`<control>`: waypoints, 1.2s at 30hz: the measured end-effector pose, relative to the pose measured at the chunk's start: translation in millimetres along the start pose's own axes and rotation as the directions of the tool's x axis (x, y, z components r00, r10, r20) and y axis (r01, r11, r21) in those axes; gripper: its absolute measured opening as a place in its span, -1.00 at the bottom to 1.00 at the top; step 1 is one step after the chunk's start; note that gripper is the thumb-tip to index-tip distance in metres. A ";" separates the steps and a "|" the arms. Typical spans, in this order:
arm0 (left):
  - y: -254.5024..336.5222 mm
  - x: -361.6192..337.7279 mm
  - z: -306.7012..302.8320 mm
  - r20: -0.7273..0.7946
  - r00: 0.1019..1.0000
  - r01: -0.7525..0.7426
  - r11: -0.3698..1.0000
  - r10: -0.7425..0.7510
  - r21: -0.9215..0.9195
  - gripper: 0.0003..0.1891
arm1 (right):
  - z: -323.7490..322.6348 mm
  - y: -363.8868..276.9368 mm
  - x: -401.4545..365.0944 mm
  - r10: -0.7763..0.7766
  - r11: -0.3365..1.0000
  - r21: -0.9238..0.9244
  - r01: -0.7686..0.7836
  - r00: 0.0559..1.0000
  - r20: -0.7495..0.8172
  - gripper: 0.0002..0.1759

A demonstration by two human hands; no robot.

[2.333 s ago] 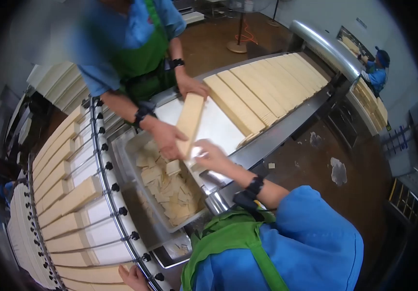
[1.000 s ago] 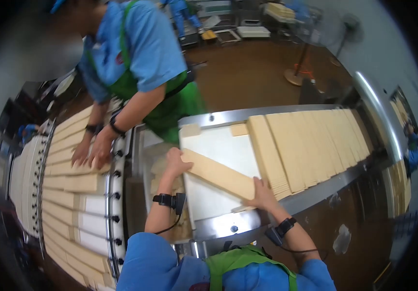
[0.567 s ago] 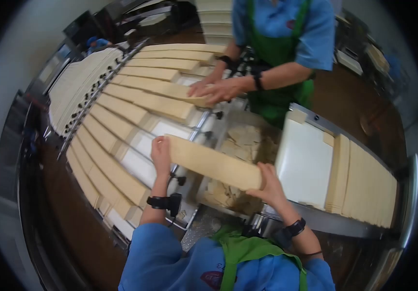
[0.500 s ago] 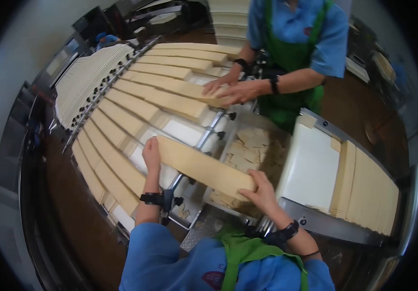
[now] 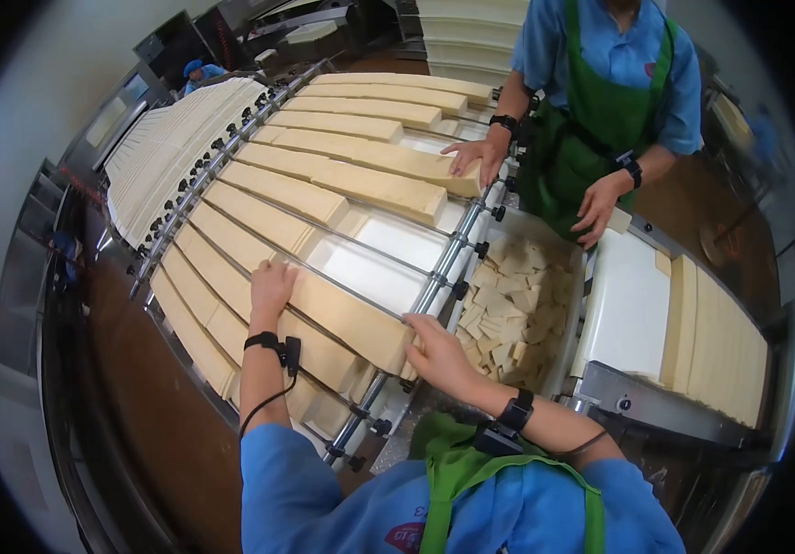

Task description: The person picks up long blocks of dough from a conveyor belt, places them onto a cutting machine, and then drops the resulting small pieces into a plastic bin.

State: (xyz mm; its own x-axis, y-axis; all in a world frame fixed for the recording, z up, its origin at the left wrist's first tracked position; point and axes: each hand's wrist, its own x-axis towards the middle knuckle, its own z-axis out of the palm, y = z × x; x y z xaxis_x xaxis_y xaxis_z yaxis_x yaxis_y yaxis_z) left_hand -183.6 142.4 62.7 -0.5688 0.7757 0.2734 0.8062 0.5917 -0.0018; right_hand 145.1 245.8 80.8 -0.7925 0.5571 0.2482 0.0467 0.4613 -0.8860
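Observation:
A long, pale yellow strip that looks like layered dough sheets (image 5: 346,319) lies in a lane between thin metal rods on the slatted table. My left hand (image 5: 272,288) is closed at its far end, fingers bent down onto it. Against the near end rests my right hand (image 5: 439,355), fingers stretched and apart, touching the end edge. Similar strips (image 5: 277,196) fill the lanes on both sides. A metal bar with black knobs (image 5: 434,277) runs across the lanes' near ends.
A bin of broken pale pieces (image 5: 508,309) stands right of the table. Beyond it, a white conveyor (image 5: 626,295) carries more sheets. A co-worker in a green apron (image 5: 591,138) stands opposite, one hand (image 5: 478,155) on a strip, the other (image 5: 600,205) by the conveyor.
The strip held up between my hands has come down to the left into a lane. The co-worker's hands have moved apart, one toward the conveyor.

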 end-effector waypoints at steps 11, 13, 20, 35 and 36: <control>-20.4 3.6 34.4 0.125 0.978 0.173 0.984 -0.165 -0.051 -0.53 | 2.2 45.4 4.5 0.259 0.951 0.162 -0.264 0.965 0.049 -0.46; 27.0 15.7 -2.9 0.172 0.973 0.172 0.980 -0.152 -0.104 -0.55 | -34.4 55.7 -9.7 0.241 0.956 0.187 -0.224 0.968 -0.072 -0.45; 182.3 42.2 -9.1 -0.027 0.945 -0.306 0.856 0.325 -0.415 -0.55 | -195.4 109.5 -136.6 0.339 0.905 0.000 -0.426 0.720 -0.606 -0.42; 750.1 14.5 80.3 -0.214 0.470 -0.739 0.250 0.856 -0.626 -0.55 | -324.9 171.1 -271.9 0.455 0.589 0.035 -0.807 0.296 -0.840 -0.45; 775.2 17.4 85.8 -0.198 0.474 -0.744 0.269 0.858 -0.611 -0.57 | -325.6 168.5 -273.5 0.461 0.606 0.030 -0.795 0.320 -0.828 -0.44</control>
State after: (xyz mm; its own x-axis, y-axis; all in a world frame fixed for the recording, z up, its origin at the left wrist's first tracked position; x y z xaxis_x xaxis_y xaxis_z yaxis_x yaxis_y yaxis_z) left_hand 417.5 633.4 -16.5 0.4548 0.8316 0.3188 0.7401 -0.5520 0.3841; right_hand 567.8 396.0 -8.8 0.2717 0.9624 -0.0046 0.6397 -0.1841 -0.7463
